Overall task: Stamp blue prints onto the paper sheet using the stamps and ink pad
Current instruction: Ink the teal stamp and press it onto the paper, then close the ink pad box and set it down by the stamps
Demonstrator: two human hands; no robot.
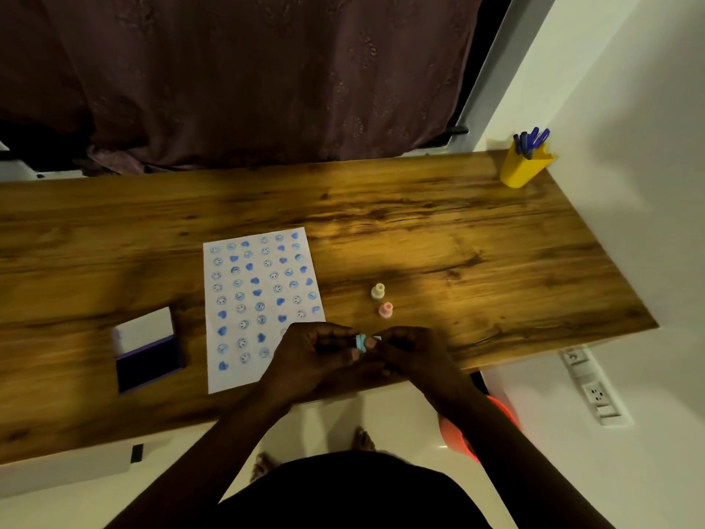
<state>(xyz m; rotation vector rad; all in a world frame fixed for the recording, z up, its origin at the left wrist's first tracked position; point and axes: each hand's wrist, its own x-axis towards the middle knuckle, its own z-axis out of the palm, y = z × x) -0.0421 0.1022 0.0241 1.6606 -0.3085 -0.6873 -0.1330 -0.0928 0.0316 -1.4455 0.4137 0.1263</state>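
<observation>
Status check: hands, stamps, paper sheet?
Both hands on blue stamp. Paper sheet mostly stamped. Ink pad open. Nothing blocking.

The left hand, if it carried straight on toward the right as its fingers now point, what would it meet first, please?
The left hand would first meet the right hand: both already pinch the small blue stamp between their fingertips, so nothing separates them. Depth beyond is unclear.

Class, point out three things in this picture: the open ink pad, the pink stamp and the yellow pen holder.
ink pad (149,366), head view, on its dark inked surface.
pink stamp (386,310), head view, on its body.
yellow pen holder (522,170), head view, on its front wall.
</observation>
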